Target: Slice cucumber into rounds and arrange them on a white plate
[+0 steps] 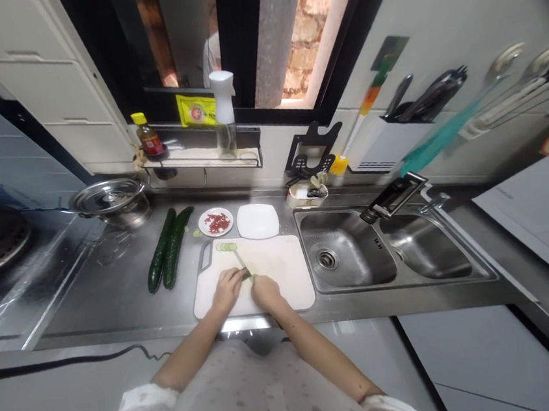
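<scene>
The right hand's (267,292) fingers are wrapped around a knife (241,260), blade slanting far-left; the left hand's (229,290) fingers close over a dark-skinned cucumber piece (247,274) beside it, mid-board. Pale, overlapping slices (226,246) lie near the far edge of the white cutting board (283,263). Beyond sit a plate (202,222) of red bits (218,222) and a square white dish (258,221); leftward on the worktop (112,294), two whole cucumbers (161,251); just right, the sink (305,254).
</scene>
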`<state>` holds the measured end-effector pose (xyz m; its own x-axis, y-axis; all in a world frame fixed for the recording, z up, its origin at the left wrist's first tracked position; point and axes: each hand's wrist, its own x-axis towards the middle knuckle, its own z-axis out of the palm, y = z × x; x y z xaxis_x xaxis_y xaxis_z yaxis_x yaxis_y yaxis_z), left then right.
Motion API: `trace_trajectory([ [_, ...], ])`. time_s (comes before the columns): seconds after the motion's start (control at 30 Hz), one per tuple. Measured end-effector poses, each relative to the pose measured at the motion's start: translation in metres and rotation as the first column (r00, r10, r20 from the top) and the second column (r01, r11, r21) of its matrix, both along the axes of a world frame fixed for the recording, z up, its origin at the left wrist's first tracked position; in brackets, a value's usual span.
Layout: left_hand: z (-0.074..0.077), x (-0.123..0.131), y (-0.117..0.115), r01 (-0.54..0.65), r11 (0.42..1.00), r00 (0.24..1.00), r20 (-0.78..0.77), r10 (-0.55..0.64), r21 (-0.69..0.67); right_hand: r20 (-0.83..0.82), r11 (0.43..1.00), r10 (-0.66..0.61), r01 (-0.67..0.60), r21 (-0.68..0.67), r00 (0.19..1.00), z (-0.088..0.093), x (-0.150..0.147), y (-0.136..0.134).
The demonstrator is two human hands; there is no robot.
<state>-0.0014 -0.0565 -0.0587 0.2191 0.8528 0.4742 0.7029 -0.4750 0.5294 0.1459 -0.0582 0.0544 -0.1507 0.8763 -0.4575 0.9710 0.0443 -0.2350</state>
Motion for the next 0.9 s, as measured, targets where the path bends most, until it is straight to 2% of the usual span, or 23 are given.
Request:
trace_trajectory([
  [0.4, 0.003, 0.000, -0.001, 0.011, 1.000, 0.999, 0.030, -0.010, -0.021, 0.038, 0.998, 0.001, 0.001, -0.056, 0.999, -0.002, 0.009, -0.014],
  [0.9, 0.004, 0.000, -0.001, -0.004, 1.000, 1.000, 0.007, 0.004, -0.025, -0.028, 1.000, 0.008, -0.007, 0.031, 1.000, -0.012, 0.004, -0.004],
])
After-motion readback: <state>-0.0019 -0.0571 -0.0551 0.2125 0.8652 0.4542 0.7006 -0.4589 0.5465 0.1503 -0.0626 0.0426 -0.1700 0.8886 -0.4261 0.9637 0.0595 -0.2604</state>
